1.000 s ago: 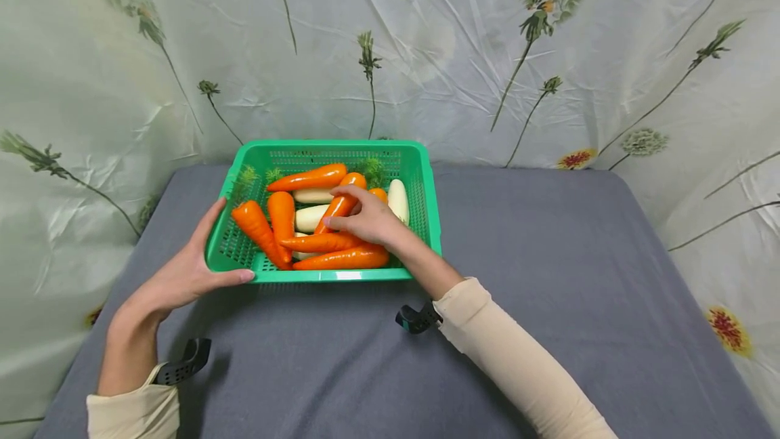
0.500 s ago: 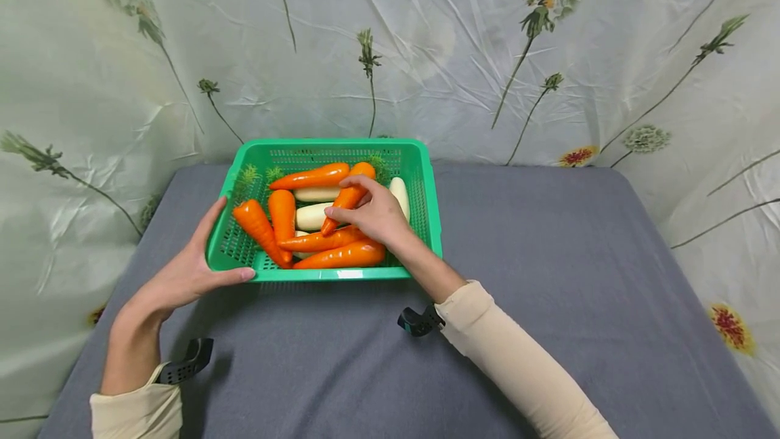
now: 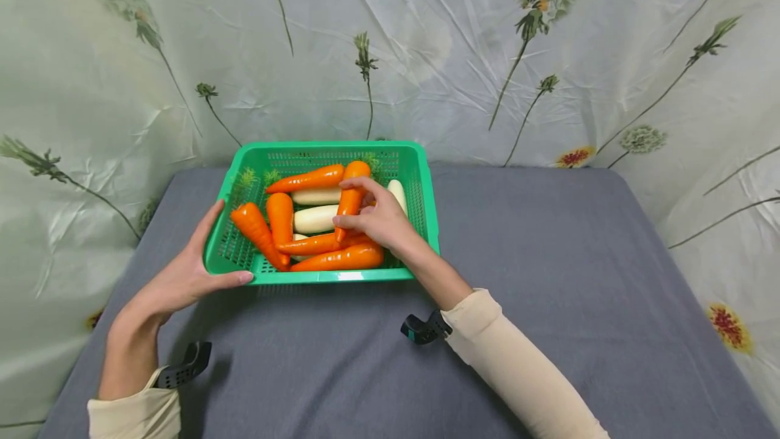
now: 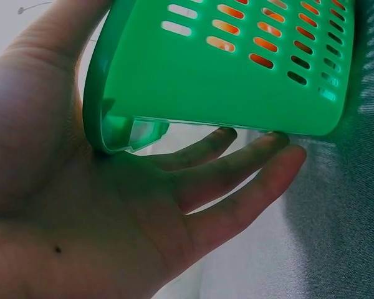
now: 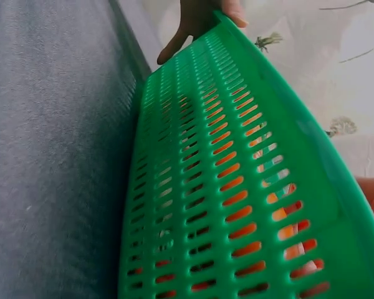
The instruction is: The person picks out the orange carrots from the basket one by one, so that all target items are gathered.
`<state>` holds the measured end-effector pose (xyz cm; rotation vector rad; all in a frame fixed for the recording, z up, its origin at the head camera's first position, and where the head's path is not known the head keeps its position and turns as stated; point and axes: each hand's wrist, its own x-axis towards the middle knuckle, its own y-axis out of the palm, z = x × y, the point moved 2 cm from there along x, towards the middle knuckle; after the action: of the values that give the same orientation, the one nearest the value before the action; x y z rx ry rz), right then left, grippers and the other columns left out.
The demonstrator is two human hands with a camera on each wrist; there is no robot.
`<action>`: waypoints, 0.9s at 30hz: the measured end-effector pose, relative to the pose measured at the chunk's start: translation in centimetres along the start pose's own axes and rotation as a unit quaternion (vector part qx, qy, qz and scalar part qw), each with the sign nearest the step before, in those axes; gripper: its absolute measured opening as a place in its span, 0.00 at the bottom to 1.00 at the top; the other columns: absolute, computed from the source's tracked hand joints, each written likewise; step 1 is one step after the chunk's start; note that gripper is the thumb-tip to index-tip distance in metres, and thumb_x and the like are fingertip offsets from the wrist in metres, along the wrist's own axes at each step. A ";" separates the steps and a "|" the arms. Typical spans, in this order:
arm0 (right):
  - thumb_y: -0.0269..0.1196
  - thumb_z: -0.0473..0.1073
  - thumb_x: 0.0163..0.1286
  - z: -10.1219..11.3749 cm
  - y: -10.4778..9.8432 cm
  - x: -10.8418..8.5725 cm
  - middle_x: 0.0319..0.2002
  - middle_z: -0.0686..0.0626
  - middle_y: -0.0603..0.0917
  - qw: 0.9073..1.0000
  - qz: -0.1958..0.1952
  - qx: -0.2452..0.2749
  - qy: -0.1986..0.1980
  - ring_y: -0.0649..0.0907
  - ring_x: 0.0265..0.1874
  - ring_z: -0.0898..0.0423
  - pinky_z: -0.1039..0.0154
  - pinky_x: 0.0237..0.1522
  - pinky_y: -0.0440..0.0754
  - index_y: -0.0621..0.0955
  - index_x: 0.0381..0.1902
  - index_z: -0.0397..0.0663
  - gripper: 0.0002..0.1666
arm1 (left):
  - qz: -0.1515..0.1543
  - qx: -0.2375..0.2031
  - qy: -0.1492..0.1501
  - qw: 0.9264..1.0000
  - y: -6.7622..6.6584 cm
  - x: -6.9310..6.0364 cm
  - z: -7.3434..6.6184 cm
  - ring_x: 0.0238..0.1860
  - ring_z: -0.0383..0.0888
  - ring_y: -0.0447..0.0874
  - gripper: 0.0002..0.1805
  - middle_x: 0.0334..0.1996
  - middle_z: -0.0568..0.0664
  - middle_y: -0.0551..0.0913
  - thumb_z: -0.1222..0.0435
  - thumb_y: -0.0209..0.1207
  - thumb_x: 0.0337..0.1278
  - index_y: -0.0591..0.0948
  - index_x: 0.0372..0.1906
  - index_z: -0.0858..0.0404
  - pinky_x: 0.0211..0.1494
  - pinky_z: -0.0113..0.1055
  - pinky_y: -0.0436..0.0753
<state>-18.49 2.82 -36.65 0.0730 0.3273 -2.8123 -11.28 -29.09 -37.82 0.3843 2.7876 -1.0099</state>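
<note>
Left of the frame's centre sits a green basket (image 3: 317,278); inside it the right hand (image 3: 382,217) pinches an orange carrot (image 3: 349,202), while the left hand (image 3: 183,278), fingers spread, braces the basket's lower-left corner.

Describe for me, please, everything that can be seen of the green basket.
The green basket is rectangular and open-topped, apparently plastic, with rows of elongated slots through its walls and a smooth rim with rounded corners. It rests upright on the grey cloth, left of centre in the head view. Carrots and pale elongated vegetables lie inside it, hiding much of its floor. The person's left hand spans its near left corner, thumb at the front rim and fingers against the left side.
</note>
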 end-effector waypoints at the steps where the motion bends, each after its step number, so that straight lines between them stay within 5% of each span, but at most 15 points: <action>1: 0.76 0.38 0.61 -0.1 -0.1 -0.1 0.46 0.46 0.79 1.000 0.003 -0.002 -0.004 0.78 0.33 0.53 0.66 0.35 0.79 0.79 0.66 0.51 0.35 | 0.000 0.000 -0.001 1.000 0.0 0.0 0.1 0.63 0.56 0.65 0.70 0.80 0.67 0.51 0.57 0.73 0.59 0.27 0.81 0.29 0.54 0.24 0.64; 11: 0.73 0.32 0.64 -0.3 -1.8 -1.5 0.51 0.43 0.73 0.998 0.047 0.047 -0.017 0.84 0.30 0.53 0.63 0.34 0.85 0.75 0.70 0.48 0.37 | 0.003 -0.002 -0.001 1.000 0.0 0.0 0.0 0.60 0.54 0.67 0.69 0.79 0.66 0.52 0.57 0.73 0.59 0.27 0.81 0.29 0.53 0.24 0.65; 18: 0.73 0.31 0.64 -0.1 -3.2 -2.0 0.51 0.44 0.71 0.997 0.038 0.038 -0.052 0.83 0.32 0.55 0.62 0.32 0.81 0.78 0.68 0.53 0.35 | 0.009 -0.009 -0.002 1.000 0.1 0.1 0.0 0.62 0.55 0.66 0.69 0.80 0.66 0.50 0.56 0.73 0.59 0.27 0.81 0.28 0.57 0.30 0.64; 27: 0.72 0.33 0.67 0.1 -5.1 -2.5 0.59 0.42 0.72 0.995 0.036 0.013 -0.095 0.86 0.42 0.49 0.53 0.43 0.87 0.75 0.71 0.56 0.37 | 0.005 -0.012 -0.001 1.000 0.0 0.0 0.2 0.55 0.49 0.71 0.70 0.78 0.65 0.54 0.57 0.74 0.59 0.27 0.81 0.30 0.52 0.21 0.65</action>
<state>-17.65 8.29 -35.20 -0.1738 0.2375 -2.7241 -11.27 -29.24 -37.96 0.3945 2.7901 -0.9738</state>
